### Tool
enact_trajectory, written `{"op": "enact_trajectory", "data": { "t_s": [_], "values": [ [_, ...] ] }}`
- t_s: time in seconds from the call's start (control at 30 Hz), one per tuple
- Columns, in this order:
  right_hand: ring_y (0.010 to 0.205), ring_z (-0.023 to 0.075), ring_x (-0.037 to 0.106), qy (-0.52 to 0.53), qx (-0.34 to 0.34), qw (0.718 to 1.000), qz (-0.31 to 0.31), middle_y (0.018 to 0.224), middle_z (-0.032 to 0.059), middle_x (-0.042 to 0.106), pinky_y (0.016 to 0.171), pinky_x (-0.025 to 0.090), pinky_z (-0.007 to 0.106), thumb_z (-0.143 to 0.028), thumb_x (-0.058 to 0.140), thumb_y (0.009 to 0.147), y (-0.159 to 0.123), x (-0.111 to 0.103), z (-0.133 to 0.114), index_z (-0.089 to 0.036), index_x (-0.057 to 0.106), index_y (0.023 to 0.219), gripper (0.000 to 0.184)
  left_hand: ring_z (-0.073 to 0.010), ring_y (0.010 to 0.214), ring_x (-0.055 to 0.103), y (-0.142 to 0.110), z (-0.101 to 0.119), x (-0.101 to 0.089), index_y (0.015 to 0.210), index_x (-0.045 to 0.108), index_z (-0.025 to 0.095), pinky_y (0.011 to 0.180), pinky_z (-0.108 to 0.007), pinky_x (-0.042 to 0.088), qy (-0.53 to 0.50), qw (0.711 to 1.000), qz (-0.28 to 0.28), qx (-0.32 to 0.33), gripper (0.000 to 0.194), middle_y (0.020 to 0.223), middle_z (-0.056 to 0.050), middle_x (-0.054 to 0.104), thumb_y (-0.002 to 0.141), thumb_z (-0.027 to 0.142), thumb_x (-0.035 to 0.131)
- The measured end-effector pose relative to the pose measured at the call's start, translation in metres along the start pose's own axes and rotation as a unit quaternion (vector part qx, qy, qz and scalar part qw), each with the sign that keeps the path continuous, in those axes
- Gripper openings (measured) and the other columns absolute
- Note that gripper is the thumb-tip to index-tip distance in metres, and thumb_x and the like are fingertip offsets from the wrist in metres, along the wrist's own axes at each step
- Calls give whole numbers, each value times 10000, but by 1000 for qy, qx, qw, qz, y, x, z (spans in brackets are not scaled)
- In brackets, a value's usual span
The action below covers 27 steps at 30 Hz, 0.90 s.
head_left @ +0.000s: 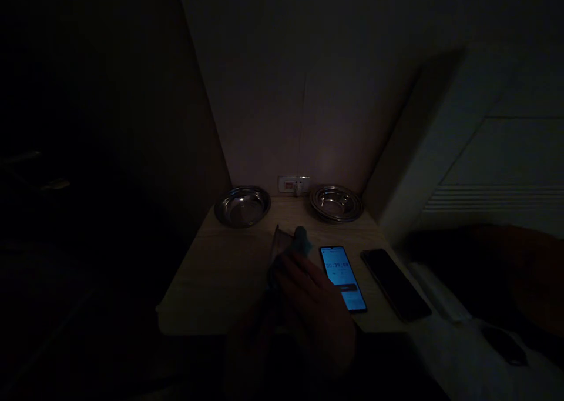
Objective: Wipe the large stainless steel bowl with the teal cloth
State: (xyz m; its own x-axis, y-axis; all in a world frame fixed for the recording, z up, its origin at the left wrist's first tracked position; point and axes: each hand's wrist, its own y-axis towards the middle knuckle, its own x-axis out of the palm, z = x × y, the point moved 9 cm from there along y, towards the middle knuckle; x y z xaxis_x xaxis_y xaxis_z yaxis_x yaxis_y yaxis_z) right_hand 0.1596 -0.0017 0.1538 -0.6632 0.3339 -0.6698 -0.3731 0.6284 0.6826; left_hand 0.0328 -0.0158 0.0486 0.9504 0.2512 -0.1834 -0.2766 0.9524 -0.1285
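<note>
My right hand (311, 304) is closed on a bluish-green cloth (301, 239), with its fingers together and angled forward. The cloth presses against a thin-edged, dull flat thing (281, 243) that stands tilted above the table; its kind is too dark to make out. My left hand (249, 336) is a dim shape low and to the left of it, with its fingers lost in shadow. Just right of my right hand lies a phone with a lit blue screen (340, 274), showing timer-like digits.
Shallow steel bowls (243, 206) sit at the table's back left, and a stack of steel bowls (336, 203) at the back right. Between them is a wall socket (294, 185). A dark phone (396, 283) lies near the right edge of the wooden table (211, 283).
</note>
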Motion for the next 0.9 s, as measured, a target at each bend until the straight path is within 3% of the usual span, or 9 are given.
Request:
{"op": "enact_trajectory", "data": {
  "t_s": [0.07, 0.17, 0.33, 0.47, 0.67, 0.77, 0.9],
  "values": [
    [1187, 254, 507, -5, -3, 1000, -5, 1225, 89, 614, 938, 482, 448, -156, 455, 863, 3, 0, 0, -163, 604, 1162, 334, -272, 804, 695, -1, 2, 2, 807, 748, 220, 747, -372, 558, 3, 1000, -10, 2, 296, 835, -56, 748, 691, 440, 590],
    [1098, 245, 571, -2, 32, 999, -5, 1170, 104, 644, 940, 475, 443, -138, 443, 860, 10, -1, 9, -140, 618, 1125, 318, -295, 791, 695, -1, -3, -3, 765, 746, 196, 744, -401, 556, 20, 999, 24, -18, 321, 807, -82, 746, 636, 457, 612],
    [1189, 267, 499, 1, 0, 1000, -24, 1226, 95, 611, 943, 461, 459, -151, 457, 851, 12, 0, 5, -141, 603, 1149, 332, -288, 789, 694, -1, -16, -3, 779, 741, 230, 743, -397, 559, 9, 1000, 23, -16, 298, 819, -68, 746, 645, 466, 618],
    [1020, 240, 607, 8, 20, 1000, -17, 1104, 114, 671, 885, 496, 424, -140, 422, 863, 15, -2, 14, -120, 633, 1073, 299, -302, 840, 684, -4, -24, -5, 796, 740, 209, 790, -424, 540, 27, 999, 28, -23, 314, 847, -91, 742, 678, 468, 607],
    [1139, 250, 543, -2, -19, 999, -37, 1179, 93, 640, 958, 438, 462, -145, 438, 850, 15, -3, 12, -149, 618, 1101, 308, -273, 797, 693, -2, -17, 3, 793, 747, 222, 740, -359, 557, 22, 999, -24, -6, 298, 822, -58, 746, 689, 452, 590],
    [1039, 251, 604, -8, 14, 999, -36, 1108, 102, 674, 918, 462, 470, -137, 407, 852, 14, -3, 17, -141, 625, 1076, 313, -268, 783, 692, -1, -16, 1, 779, 746, 217, 735, -360, 554, 44, 999, -22, -1, 315, 821, -62, 746, 689, 467, 578],
    [1159, 256, 530, -18, -39, 998, -40, 1232, 61, 613, 981, 420, 459, -163, 452, 853, 8, -3, -2, -168, 604, 1128, 314, -263, 763, 691, -2, -19, -5, 784, 746, 219, 708, -349, 558, 33, 999, 7, -6, 301, 803, -68, 745, 672, 463, 612]
  ]
}}
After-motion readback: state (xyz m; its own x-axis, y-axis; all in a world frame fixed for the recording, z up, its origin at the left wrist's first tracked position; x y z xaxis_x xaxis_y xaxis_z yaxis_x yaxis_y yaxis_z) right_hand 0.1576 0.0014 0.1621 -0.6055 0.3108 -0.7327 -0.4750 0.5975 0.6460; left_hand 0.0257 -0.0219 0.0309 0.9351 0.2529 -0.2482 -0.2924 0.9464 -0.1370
